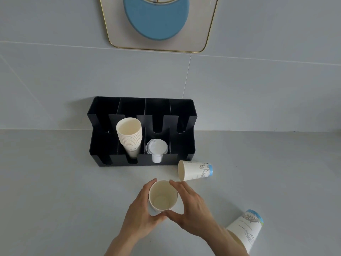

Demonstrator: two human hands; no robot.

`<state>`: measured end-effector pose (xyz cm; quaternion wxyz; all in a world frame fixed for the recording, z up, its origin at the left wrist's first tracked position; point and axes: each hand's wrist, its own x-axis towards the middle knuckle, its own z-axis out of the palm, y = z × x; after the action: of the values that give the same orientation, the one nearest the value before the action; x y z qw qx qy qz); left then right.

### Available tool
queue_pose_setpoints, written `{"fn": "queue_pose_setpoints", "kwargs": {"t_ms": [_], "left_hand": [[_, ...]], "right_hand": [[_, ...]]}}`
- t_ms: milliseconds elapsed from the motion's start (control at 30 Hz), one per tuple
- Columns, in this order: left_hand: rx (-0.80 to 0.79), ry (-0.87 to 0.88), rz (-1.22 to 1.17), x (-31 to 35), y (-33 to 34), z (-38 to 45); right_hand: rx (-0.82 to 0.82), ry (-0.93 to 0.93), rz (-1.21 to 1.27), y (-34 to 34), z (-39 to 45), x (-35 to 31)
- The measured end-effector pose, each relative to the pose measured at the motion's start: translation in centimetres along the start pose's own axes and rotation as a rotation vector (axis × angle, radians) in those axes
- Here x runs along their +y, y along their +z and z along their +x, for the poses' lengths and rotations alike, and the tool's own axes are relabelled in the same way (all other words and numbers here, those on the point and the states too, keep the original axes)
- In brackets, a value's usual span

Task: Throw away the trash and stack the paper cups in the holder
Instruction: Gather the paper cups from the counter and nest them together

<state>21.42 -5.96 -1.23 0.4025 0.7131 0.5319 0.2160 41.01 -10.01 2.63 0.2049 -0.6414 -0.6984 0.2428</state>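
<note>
your left hand [141, 215] and right hand [191, 209] grip one upright cup [163, 195] between them over the worktop [55, 191], near the holder [142, 132] with its cup stack [130, 135]; two cups [195, 170] lie right.

1. Bright and even throughout, soft and diffuse, with no hard highlights or blown-out areas.
2. Faint, short shadows only: a soft one under the left hand [142, 217] and right hand [193, 213] on the counter [55, 191], and a pale one on the wall [55, 80] left of the black holder [142, 161].
3. Little detail inside the holder's dark compartments; matte black, no glare.
4. Slightly soft overall, with compression smearing on fine print of the lying cup [195, 170].
5. Wide-angle bending at the edges: tile seams curved, the framed wall piece [158, 24] stretched at the top.
</note>
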Motion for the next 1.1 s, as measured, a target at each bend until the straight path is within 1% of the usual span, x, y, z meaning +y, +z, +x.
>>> {"fn": "queue_pose_setpoints", "kwargs": {"t_ms": [167, 300, 533, 667, 767, 900, 1067, 1100], "left_hand": [[0.022, -0.003, -0.004, 0.2, 0.1, -0.1], [0.036, 0.018, -0.005, 0.3, 0.2, -0.2], [0.039, 0.024, -0.044, 0.0, 0.5, -0.2], [0.024, 0.031, -0.05, 0.3, 1.1, -0.3], [0.004, 0.033, -0.049, 0.6, 1.5, -0.2], [-0.013, 0.042, -0.043, 1.1, 2.0, -0.2], [-0.026, 0.046, -0.034, 1.2, 2.3, -0.2], [-0.028, 0.049, -0.03, 1.3, 2.3, -0.2]], "right_hand": [[-0.017, 0.029, -0.009, -0.1, 0.1, -0.2], [-0.046, 0.058, -0.058, -1.5, -0.5, 0.6], [-0.169, 0.225, -0.284, -7.3, -4.6, 7.0], [-0.24, 0.282, -0.418, -10.0, -7.6, 9.7], [-0.313, 0.272, -0.506, -10.8, -9.3, 11.0], [-0.46, 0.238, -0.587, -10.2, -11.1, 12.3], [-0.437, 0.178, -0.554, -7.5, -11.9, 13.1], [-0.41, 0.172, -0.541, -7.0, -11.9, 13.5]]}}
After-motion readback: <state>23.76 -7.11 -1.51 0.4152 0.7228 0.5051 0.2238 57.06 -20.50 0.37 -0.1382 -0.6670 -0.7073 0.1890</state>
